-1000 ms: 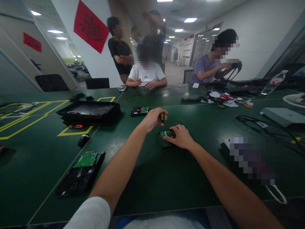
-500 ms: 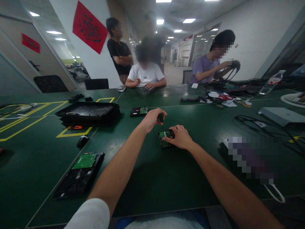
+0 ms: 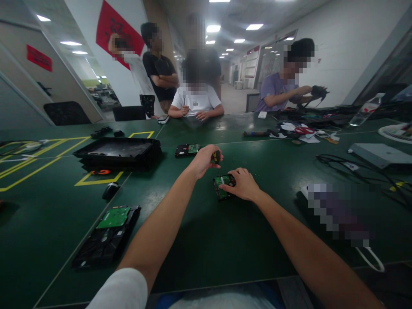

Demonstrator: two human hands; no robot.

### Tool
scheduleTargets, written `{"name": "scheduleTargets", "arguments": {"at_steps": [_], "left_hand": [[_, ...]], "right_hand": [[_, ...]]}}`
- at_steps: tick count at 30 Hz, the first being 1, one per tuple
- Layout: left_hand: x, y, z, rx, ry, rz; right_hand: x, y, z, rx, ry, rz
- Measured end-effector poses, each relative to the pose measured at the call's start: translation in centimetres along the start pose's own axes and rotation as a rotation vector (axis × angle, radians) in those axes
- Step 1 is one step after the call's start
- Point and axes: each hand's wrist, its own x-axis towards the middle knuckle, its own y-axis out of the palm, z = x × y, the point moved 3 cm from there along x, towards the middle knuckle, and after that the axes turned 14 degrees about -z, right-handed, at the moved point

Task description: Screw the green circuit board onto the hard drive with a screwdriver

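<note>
Seemingly mid-job, your left grip (image 3: 208,161) clasps a tool (image 3: 217,157), right grip (image 3: 243,184) a still-boarded drive (image 3: 219,193), inside the surface's (image 3: 231,244) near edge.

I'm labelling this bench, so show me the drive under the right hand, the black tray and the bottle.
Drive (image 3: 219,181), head view: green circuit board.
Tray (image 3: 118,147), head view: bare inner floor.
Bottle (image 3: 366,110), head view: clear body.

Hard drive (image 3: 220,181) on table (image 3: 206,244), right of mouse (image 3: 111,190).
</note>
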Motion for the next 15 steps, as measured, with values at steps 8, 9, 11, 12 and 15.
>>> {"name": "scheduleTargets", "arguments": {"at_steps": [8,9,11,12,15], "left_hand": [[-0.27,-0.04,-0.54,0.105,0.072,0.017],[-0.28,-0.01,-0.51,0.093,0.063,0.026],[-0.23,0.03,-0.34,0.052,0.031,0.037],[-0.16,0.03,-0.2,0.027,0.008,0.038],[0.15,-0.08,0.2,-0.035,-0.038,0.013]], "right_hand": [[0.04,0.28,-0.24,0.0,-0.015,-0.022],[0.05,0.3,-0.25,0.0,-0.018,-0.023],[0.06,0.32,-0.24,0.001,-0.022,-0.025],[0.07,0.33,-0.22,0.001,-0.023,-0.026],[0.07,0.32,-0.16,0.002,-0.023,-0.032]]}}
